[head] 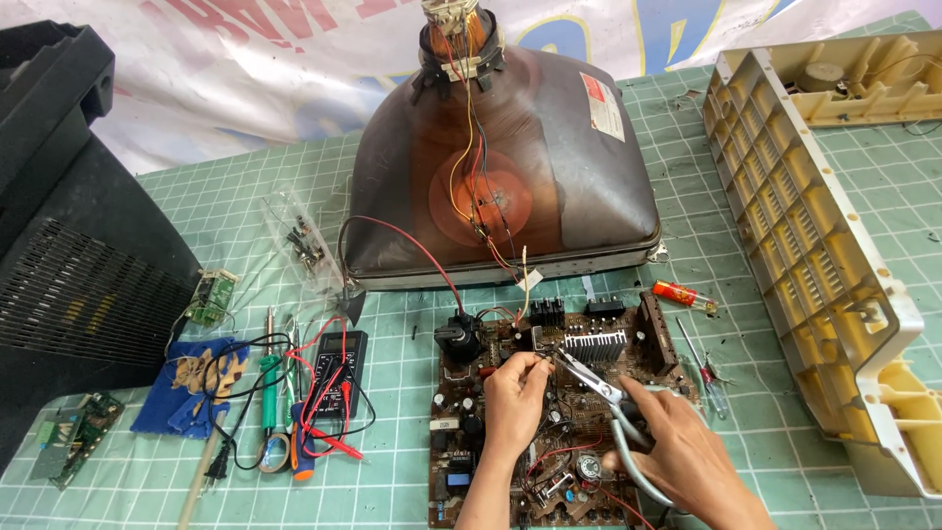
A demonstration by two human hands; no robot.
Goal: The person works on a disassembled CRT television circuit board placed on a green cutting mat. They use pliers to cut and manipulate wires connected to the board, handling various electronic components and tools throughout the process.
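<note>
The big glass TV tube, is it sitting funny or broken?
It looks odd: the tube lies face down on the green mat, out of any casing, its neck pointing up and loose wires trailing to the circuit board. No cracks show.

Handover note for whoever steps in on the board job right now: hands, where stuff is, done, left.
Left hand: fingertips pinching something small on the circuit board, near the finned heat sink.
Right hand: gripping grey-handled pliers, tips meeting the left fingertips.
Board lies flat on the green mat, still wired to the picture tube behind it.
Multimeter, soldering iron and screwdrivers sit left of the board, untouched; another screwdriver to its right.
Done: set is out of its casing.
Left: can't tell what the pliers hold; look closely there before going on.
</note>
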